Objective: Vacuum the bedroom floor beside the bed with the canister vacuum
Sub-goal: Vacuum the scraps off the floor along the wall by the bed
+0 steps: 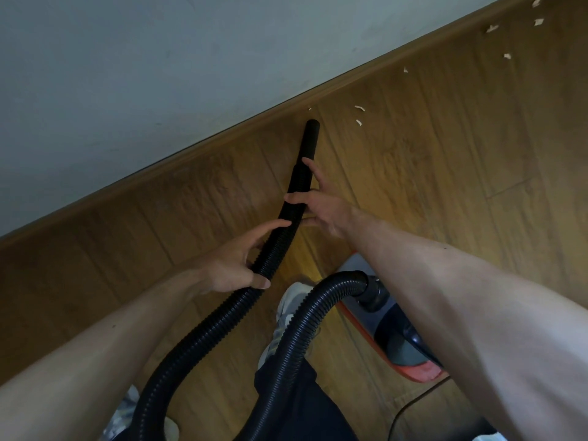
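Observation:
A black ribbed vacuum hose [203, 338] loops up from the canister vacuum [391, 332], grey with an orange rim, at the lower right. The hose ends in a smooth black nozzle [310, 138] whose tip points at the wooden floor [429, 173] close to the baseboard. My left hand [232, 265] grips the ribbed hose from the left. My right hand [321, 205] holds the hose higher up, where the ribs meet the smooth tube. Several small pale scraps [359, 108] lie on the floor to the right of the nozzle tip and further along the wall.
A pale wall [143, 74] with a wooden baseboard [197, 154] runs diagonally across the top. My legs in dark trousers and a light shoe [288, 310] stand under the hose loop. A dark cable [410, 412] lies on the floor at the lower right.

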A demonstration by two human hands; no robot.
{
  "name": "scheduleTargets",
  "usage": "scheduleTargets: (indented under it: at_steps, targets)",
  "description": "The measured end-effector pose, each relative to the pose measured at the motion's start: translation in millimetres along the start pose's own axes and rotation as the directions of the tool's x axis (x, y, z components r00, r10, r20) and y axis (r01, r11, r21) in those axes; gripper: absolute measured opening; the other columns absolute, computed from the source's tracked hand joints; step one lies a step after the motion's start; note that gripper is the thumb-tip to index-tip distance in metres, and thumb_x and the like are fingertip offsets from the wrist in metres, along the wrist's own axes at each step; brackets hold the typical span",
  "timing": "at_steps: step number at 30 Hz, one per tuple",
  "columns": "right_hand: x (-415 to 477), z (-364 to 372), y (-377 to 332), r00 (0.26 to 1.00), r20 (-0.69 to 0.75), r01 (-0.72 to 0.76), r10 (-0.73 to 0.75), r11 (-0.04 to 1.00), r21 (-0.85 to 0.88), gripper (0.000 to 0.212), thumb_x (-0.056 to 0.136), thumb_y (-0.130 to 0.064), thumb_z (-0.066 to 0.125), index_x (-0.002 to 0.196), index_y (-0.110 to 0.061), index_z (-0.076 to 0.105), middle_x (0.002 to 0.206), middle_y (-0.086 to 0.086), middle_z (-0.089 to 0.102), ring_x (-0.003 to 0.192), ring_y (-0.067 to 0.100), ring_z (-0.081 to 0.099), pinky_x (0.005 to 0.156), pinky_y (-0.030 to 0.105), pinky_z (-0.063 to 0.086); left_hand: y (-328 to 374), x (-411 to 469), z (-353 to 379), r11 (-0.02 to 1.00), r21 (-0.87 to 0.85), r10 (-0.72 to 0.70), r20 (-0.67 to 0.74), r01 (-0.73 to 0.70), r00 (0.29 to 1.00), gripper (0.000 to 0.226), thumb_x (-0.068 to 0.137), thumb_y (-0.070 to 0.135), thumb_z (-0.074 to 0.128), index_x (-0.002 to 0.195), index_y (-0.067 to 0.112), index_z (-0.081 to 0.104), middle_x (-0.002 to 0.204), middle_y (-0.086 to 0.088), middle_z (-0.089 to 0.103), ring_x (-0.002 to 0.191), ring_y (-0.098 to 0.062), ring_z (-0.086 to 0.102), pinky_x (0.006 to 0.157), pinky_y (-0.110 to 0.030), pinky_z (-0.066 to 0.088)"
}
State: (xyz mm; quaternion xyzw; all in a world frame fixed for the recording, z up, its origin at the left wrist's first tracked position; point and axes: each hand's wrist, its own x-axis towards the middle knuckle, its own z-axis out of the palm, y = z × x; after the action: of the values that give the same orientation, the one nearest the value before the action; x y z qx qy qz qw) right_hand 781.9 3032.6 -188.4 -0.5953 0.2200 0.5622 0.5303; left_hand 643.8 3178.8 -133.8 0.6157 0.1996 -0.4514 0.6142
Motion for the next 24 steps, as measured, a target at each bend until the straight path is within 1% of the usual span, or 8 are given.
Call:
scheduleTargets:
  at_steps: [4, 8, 12, 13, 15, 18, 22, 24]
  targets:
    - [4, 0, -10, 1.0, 0.002, 0.018, -0.018, 1.0, -0.021, 0.091, 0.085, 0.005, 0.07, 0.146, -0.05, 0.032, 0.136, 0.006, 0.05, 0.113, 0.029, 0.061, 0.078, 0.042, 0.062, 6, 3, -5, 1.0, 0.011, 0.004, -0.012, -0.004, 1.0, 0.102, 0.076, -0.005, 0.077, 0.14, 0.061, 0.03, 0.132, 0.017, 0.048, 0.122, 0.003, 0.043, 0.098, -0.031, 0.051]
    - [9, 3, -18, 1.0, 0.017, 0.022, -0.022, 0.999, -0.032, 0.092, 0.084, 0.004, 0.071, 0.146, -0.05, 0.032, 0.137, 0.005, 0.048, 0.115, 0.029, 0.06, 0.071, 0.037, 0.062, 13, 2, -9, 1.0, 0.025, 0.004, -0.027, -0.004, 1.0, 0.1, 0.078, -0.006, 0.075, 0.143, 0.053, 0.029, 0.121, 0.023, 0.048, 0.114, 0.002, 0.048, 0.088, -0.021, 0.05]
    - [10, 0, -19, 1.0, 0.027, 0.015, -0.014, 0.999, -0.043, 0.092, 0.084, 0.004, 0.071, 0.146, -0.052, 0.032, 0.139, 0.005, 0.047, 0.114, 0.027, 0.059, 0.068, 0.034, 0.061, 17, 4, -10, 0.999, 0.036, -0.007, -0.016, 0.007, 1.0, 0.099, 0.079, -0.007, 0.074, 0.144, 0.052, 0.028, 0.119, 0.023, 0.046, 0.109, 0.003, 0.05, 0.081, -0.017, 0.051]
    - [10, -1, -18, 1.0, 0.027, 0.013, -0.012, 0.999, -0.04, 0.092, 0.084, 0.004, 0.071, 0.145, -0.052, 0.032, 0.14, 0.006, 0.047, 0.114, 0.027, 0.059, 0.067, 0.034, 0.06, 18, 5, -9, 0.999, 0.037, -0.01, -0.013, 0.011, 1.0, 0.099, 0.079, -0.007, 0.074, 0.144, 0.052, 0.029, 0.119, 0.022, 0.047, 0.109, 0.002, 0.05, 0.082, -0.018, 0.051]
    - [10, -6, -18, 1.0, 0.017, 0.017, -0.016, 0.999, -0.029, 0.092, 0.084, 0.005, 0.07, 0.145, -0.053, 0.032, 0.139, 0.006, 0.048, 0.112, 0.027, 0.06, 0.066, 0.033, 0.06, 19, 9, -7, 0.999, 0.038, -0.011, -0.005, 0.011, 1.0, 0.099, 0.079, -0.006, 0.074, 0.143, 0.054, 0.029, 0.121, 0.02, 0.048, 0.114, 0.0, 0.049, 0.089, -0.023, 0.052]
    - [8, -16, -18, 1.0, 0.0, 0.029, -0.029, 0.999, -0.029, 0.09, 0.085, 0.004, 0.069, 0.146, -0.052, 0.032, 0.136, 0.004, 0.048, 0.108, 0.025, 0.061, 0.067, 0.034, 0.06, 22, 17, -4, 0.999, 0.054, 0.002, 0.01, -0.003, 1.0, 0.1, 0.078, -0.005, 0.075, 0.143, 0.055, 0.028, 0.127, 0.02, 0.047, 0.121, 0.001, 0.043, 0.098, -0.031, 0.05]
    - [3, -29, -16, 0.999, -0.02, 0.032, -0.032, 0.999, -0.02, 0.089, 0.086, 0.004, 0.069, 0.146, -0.051, 0.032, 0.131, 0.004, 0.051, 0.107, 0.024, 0.062, 0.065, 0.033, 0.06, 26, 25, 3, 0.998, 0.059, -0.003, 0.024, 0.001, 1.0, 0.101, 0.077, -0.005, 0.075, 0.14, 0.059, 0.029, 0.13, 0.015, 0.048, 0.122, 0.0, 0.043, 0.1, -0.038, 0.052]
    - [1, -36, -12, 0.999, -0.029, 0.036, -0.036, 0.999, 0.006, 0.09, 0.085, 0.005, 0.069, 0.146, -0.051, 0.032, 0.13, 0.004, 0.051, 0.109, 0.026, 0.061, 0.067, 0.034, 0.06, 28, 29, 7, 0.998, 0.066, -0.002, 0.03, 0.0, 1.0, 0.101, 0.076, -0.005, 0.076, 0.138, 0.061, 0.03, 0.132, 0.012, 0.048, 0.123, -0.002, 0.044, 0.1, -0.039, 0.052]
